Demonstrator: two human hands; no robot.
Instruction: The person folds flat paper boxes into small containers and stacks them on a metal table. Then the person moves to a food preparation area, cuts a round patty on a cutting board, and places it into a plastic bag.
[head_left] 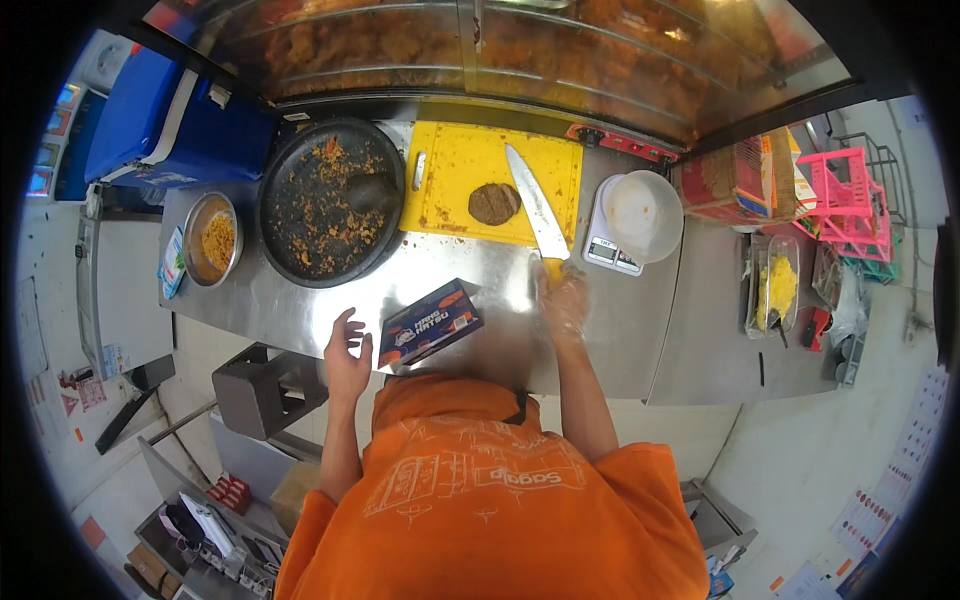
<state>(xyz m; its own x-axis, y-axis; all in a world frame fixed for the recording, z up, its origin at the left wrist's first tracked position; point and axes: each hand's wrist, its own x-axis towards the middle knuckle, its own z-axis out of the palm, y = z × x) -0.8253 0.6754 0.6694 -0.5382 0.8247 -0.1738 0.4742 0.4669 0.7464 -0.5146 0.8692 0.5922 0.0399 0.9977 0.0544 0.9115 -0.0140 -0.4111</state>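
Note:
My right hand [563,305], in what looks like a clear plastic glove, is closed round the yellow handle of a large knife [537,205]. Its blade lies over a yellow cutting board [460,160], tip pointing away from me. Just left of the blade is a brown, roundish piece of food [494,204], with dark crumbs on the board about it. At the counter's near edge my left hand [347,350] holds nothing, its fingers apart. Right beside it lies a dark blue printed carton [432,325] with orange shapes, set at a slant.
A wide black stone mortar [285,255] with a pestle [372,193] and orange crumbs stands left of the board. Beyond it are a metal bowl [232,262] and a blue cooler [140,120]. A kitchen scale [602,250] bearing a whitish bowl [650,215] stands right. Behind runs a glass-fronted food case [560,60].

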